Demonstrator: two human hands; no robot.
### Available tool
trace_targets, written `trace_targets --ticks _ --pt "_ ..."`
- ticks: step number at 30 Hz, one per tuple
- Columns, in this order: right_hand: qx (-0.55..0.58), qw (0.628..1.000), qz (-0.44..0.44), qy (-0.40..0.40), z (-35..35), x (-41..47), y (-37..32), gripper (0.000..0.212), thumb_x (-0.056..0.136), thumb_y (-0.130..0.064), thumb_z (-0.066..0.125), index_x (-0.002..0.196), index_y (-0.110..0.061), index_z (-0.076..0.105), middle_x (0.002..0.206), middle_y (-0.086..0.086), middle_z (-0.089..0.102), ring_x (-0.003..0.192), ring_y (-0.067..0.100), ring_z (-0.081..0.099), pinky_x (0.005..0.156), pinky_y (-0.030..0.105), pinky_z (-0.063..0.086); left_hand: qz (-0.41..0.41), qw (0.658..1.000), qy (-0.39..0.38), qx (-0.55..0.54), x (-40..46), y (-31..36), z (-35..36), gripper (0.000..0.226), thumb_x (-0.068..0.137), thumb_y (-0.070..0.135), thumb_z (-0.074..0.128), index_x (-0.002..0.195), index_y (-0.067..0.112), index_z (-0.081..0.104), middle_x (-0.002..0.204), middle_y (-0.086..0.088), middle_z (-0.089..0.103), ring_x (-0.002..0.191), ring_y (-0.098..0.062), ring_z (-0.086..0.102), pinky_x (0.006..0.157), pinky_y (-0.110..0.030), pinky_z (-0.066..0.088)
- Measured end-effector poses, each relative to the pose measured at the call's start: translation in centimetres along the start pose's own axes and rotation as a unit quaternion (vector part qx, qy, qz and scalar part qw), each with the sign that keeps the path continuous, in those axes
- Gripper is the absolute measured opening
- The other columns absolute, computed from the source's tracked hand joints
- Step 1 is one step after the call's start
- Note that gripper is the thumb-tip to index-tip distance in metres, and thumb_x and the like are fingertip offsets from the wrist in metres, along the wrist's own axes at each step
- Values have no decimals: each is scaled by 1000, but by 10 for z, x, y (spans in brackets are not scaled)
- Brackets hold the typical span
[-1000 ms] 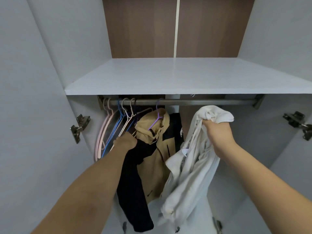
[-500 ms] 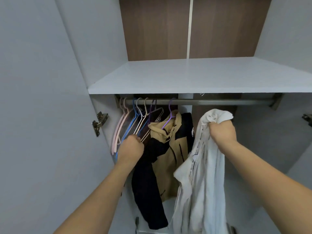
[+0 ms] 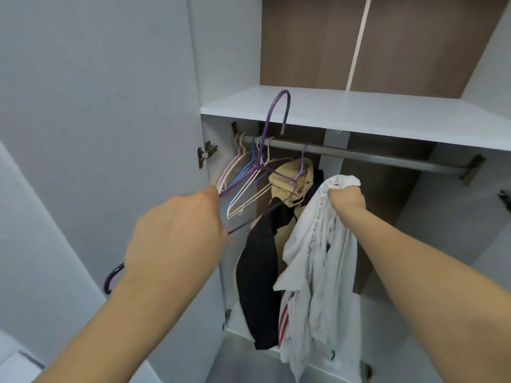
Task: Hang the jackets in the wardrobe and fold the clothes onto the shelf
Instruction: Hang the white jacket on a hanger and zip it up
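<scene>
A home bedroom or closet, shown by an open white wardrobe (image 3: 110, 106), a clothes rail (image 3: 359, 154) under a white shelf (image 3: 387, 114), coloured wire hangers (image 3: 243, 172), a tan and black jacket (image 3: 279, 217) that hung there

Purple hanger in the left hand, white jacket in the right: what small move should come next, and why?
Probably bring the purple hanger across to the white jacket and feed one end into its collar. The left hand holds it off the rail, and the right hand holds the jacket bunched, not yet on a hanger.
</scene>
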State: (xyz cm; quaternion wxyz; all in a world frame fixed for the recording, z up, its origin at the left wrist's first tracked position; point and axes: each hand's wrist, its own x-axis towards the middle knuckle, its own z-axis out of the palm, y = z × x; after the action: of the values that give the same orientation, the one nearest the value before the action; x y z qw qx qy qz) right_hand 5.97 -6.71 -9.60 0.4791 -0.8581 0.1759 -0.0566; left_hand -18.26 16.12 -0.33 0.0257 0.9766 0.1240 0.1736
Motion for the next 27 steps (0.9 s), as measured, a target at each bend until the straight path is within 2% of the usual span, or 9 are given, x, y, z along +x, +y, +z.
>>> trace_targets --ticks 4,6,9,13,16,19,22,25,27 --pt "-11 999 -31 -20 -14 -18 1 41 96 -23 52 133 -5 51 130 20 57 118 37 55 98 40 45 7 990 -49 -130 -34 -15 -2 24 101 36 39 97 24 60 78 1 59 81 -27 58 69 -35 49" --pt "-11 998 -46 -27 -20 -25 -1 42 97 -24 54 134 -5 49 128 19 57 118 36 55 98 40 46 13 984 -77 -162 -36 -14 9 25 101 35 41 95 24 62 73 1 58 78 -25 59 71 -35 50" --pt "-30 993 -106 -33 -30 -37 -5 43 96 -24 54 135 -5 47 125 18 57 117 36 55 98 42 46 9 968 -117 -222 -31 2 26 25 102 28 44 90 22 64 67 1 54 70 -23 57 64 -31 45" --pt "-184 964 -192 12 -53 -49 -10 40 96 -33 49 128 -9 53 114 17 62 101 36 61 77 34 46 38 962 -126 -239 -27 24 26 26 103 24 41 96 16 65 71 0 54 76 -22 59 65 -31 45" --pt "-261 937 -222 73 -76 -46 -11 40 93 -40 47 125 -16 54 107 16 64 93 38 63 72 33 43 50 964 -118 -232 -28 18 7 26 103 26 41 93 19 65 75 -1 58 77 -20 59 70 -32 48" --pt "-261 936 -211 103 -96 -50 -2 36 93 -38 45 121 -18 53 98 13 63 84 36 61 70 33 43 54 968 -93 -225 -34 11 -5 24 102 24 43 91 21 64 69 -1 55 67 -18 53 60 -28 43" --pt "-233 948 -200 80 -101 -56 9 27 88 -41 43 104 -20 52 92 8 62 78 32 61 65 33 46 69 963 -91 -243 -39 20 0 24 102 23 43 90 19 63 65 2 50 63 -15 49 53 -26 36" --pt "-196 957 -210 31 -94 -45 21 55 68 -50 31 105 -19 59 90 0 68 69 22 63 57 30 49 88 956 -125 -250 -37 39 20 26 103 23 41 92 16 64 70 2 53 66 -13 50 59 -28 38" --pt "-151 967 -206 7 -89 -38 26 48 72 -43 37 106 -18 60 95 1 68 76 25 63 62 31 49 74 950 -159 -257 -34 49 38 28 103 23 41 96 14 66 77 -1 59 73 -15 55 67 -30 45"
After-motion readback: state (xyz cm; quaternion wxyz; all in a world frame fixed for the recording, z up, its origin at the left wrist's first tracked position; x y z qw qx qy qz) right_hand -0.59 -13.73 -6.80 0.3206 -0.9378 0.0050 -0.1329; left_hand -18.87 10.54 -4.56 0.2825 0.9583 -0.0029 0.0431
